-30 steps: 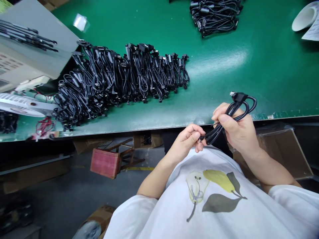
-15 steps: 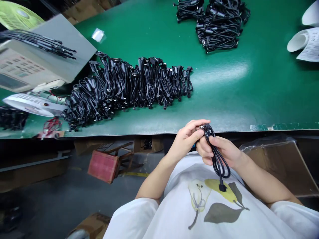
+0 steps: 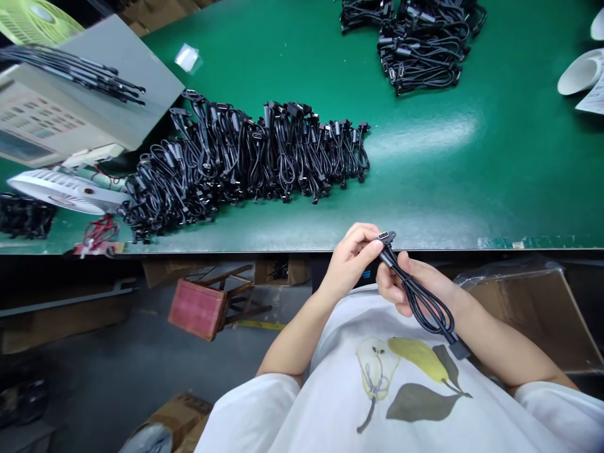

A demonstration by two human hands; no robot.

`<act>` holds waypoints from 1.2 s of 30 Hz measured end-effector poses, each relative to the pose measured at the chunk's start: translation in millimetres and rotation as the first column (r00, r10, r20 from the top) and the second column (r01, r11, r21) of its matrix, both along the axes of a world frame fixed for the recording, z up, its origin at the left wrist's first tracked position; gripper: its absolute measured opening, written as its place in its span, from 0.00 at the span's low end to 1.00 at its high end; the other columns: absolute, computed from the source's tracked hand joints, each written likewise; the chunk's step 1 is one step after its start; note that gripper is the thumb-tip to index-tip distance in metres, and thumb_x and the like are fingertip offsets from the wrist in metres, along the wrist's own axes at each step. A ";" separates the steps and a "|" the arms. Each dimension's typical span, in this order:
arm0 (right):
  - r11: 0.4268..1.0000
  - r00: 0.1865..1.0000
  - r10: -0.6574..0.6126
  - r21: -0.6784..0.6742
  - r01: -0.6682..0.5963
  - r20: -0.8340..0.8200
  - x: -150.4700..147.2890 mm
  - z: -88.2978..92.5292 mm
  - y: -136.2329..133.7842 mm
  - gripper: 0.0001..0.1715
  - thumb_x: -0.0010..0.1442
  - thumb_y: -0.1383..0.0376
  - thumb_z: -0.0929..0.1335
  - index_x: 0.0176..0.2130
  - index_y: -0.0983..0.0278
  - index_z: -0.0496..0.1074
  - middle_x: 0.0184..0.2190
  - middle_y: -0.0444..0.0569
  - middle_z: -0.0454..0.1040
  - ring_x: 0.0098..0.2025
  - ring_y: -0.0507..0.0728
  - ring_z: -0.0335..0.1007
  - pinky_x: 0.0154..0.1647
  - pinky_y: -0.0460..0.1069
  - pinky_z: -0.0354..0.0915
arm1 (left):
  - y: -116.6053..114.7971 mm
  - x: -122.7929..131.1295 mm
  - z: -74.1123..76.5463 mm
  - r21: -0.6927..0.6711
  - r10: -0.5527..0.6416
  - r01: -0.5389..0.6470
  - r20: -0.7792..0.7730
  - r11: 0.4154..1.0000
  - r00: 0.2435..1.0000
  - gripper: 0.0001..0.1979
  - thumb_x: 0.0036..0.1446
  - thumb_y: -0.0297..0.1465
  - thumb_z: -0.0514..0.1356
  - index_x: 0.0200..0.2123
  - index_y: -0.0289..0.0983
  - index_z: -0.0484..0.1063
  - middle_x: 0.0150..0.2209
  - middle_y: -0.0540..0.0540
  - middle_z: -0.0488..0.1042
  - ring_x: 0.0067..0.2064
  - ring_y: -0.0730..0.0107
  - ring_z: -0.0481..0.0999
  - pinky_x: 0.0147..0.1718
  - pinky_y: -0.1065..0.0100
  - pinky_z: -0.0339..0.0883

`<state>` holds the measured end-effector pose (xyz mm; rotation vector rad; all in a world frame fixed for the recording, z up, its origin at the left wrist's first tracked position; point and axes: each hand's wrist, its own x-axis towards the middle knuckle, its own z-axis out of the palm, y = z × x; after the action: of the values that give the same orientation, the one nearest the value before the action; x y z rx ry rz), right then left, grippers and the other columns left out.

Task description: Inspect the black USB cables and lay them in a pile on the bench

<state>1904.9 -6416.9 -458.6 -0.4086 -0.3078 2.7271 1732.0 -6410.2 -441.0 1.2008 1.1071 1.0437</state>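
Observation:
Close to my body, just past the front edge of the table, I hold a coiled black cable point(image 3: 427, 314). My left hand point(image 3: 350, 258) pinches its upper end between thumb and fingers, beside a flanged connector whose socket faces up. My right hand point(image 3: 436, 286) is closed loosely round the coil below that, fingers curled under the strands. The cable's lower end, a black plug point(image 3: 458, 349), hangs toward my right forearm. Ahead and to the left on the green table point(image 3: 292, 63) lies a long row of similar bundled black cables point(image 3: 255, 154).
A second heap of black cables point(image 3: 425, 47) lies at the far side. On the left stand a beige machine point(image 3: 51, 119) with cables on top, a white fan point(image 3: 66, 192) and a green fan point(image 3: 40, 19). Below are a red stool point(image 3: 197, 308) and a cardboard box point(image 3: 523, 314) at right.
The cable has turned in my hands: its flanged connector now shows its socket upward, and the lower plug has swung to the right. My right fingers have loosened slightly. The view has shifted a little.

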 end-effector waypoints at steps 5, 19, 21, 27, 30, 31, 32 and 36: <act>0.998 0.999 -0.026 0.061 0.023 0.043 0.8 0.4 1.3 0.28 0.59 0.44 0.71 0.37 0.68 0.75 0.25 0.44 0.68 0.24 0.48 0.68 0.26 0.42 0.72 | 0.0 0.0 -0.7 0.014 0.002 -0.002 -0.018 1.000 1.000 0.11 0.64 0.39 0.60 0.36 0.37 0.72 0.43 0.44 0.69 0.45 0.67 0.70 0.45 0.68 0.66; 0.359 0.600 -0.586 0.838 -0.410 0.545 14.2 15.7 4.4 0.11 0.69 0.57 0.64 0.46 0.61 0.65 0.33 0.46 0.74 0.33 0.56 0.71 0.34 0.49 0.63 | 2.8 -13.7 -1.3 0.135 -0.179 0.180 -0.022 0.974 0.984 0.25 0.66 0.44 0.55 0.64 0.45 0.64 0.61 0.40 0.66 0.58 0.57 0.69 0.57 0.58 0.66; 0.243 0.576 -0.637 0.843 -0.480 0.512 13.4 13.3 4.6 0.10 0.70 0.59 0.63 0.47 0.61 0.64 0.35 0.48 0.76 0.34 0.58 0.74 0.34 0.50 0.64 | 3.8 -11.9 -0.6 0.248 -0.178 0.194 -0.087 0.949 0.980 0.23 0.69 0.44 0.51 0.62 0.44 0.67 0.63 0.41 0.66 0.63 0.55 0.66 0.62 0.54 0.62; -0.090 0.429 -0.855 0.730 -0.677 0.292 3.2 -8.8 5.6 0.18 0.73 0.56 0.57 0.45 0.67 0.65 0.31 0.55 0.77 0.30 0.63 0.76 0.27 0.52 0.61 | 3.1 3.4 -6.9 0.367 -0.079 0.142 -0.181 0.919 0.980 0.16 0.68 0.32 0.55 0.56 0.43 0.74 0.60 0.42 0.72 0.63 0.59 0.68 0.63 0.55 0.61; -0.112 0.388 -0.885 0.689 -0.716 0.259 2.1 -6.7 10.0 0.17 0.74 0.58 0.57 0.48 0.68 0.65 0.33 0.56 0.77 0.33 0.63 0.77 0.29 0.52 0.61 | 2.0 5.6 -10.9 0.346 -0.019 0.088 -0.198 0.934 0.980 0.18 0.68 0.32 0.55 0.59 0.43 0.71 0.64 0.42 0.66 0.65 0.59 0.65 0.64 0.56 0.59; -0.116 0.379 -0.891 0.682 -0.722 0.249 2.7 -3.9 11.7 0.17 0.74 0.59 0.57 0.50 0.68 0.65 0.34 0.56 0.77 0.34 0.62 0.77 0.30 0.53 0.61 | 2.6 3.6 -11.1 0.336 -0.020 0.091 -0.207 0.937 0.978 0.19 0.68 0.33 0.55 0.61 0.43 0.70 0.65 0.41 0.65 0.66 0.59 0.64 0.65 0.55 0.58; -0.126 0.377 -0.896 0.679 -0.723 0.236 3.6 -0.9 13.4 0.17 0.74 0.59 0.57 0.51 0.68 0.64 0.34 0.55 0.77 0.35 0.62 0.77 0.31 0.53 0.62 | 3.8 0.2 -10.5 0.328 -0.035 0.108 -0.220 0.939 0.975 0.20 0.68 0.35 0.55 0.62 0.43 0.68 0.65 0.41 0.65 0.66 0.58 0.63 0.66 0.54 0.56; -0.204 0.447 -0.878 0.710 -0.674 0.172 8.9 4.7 17.4 0.12 0.74 0.62 0.58 0.50 0.65 0.64 0.34 0.53 0.77 0.36 0.61 0.76 0.34 0.52 0.63 | 13.4 -21.6 -2.4 0.292 -0.183 0.272 -0.297 0.917 0.937 0.25 0.61 0.40 0.63 0.61 0.45 0.69 0.61 0.40 0.70 0.62 0.54 0.68 0.63 0.54 0.61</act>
<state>1913.8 -6399.5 -453.9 -1.1420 -2.3139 0.4887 1710.4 -6396.8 -443.4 1.7379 0.9830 0.9248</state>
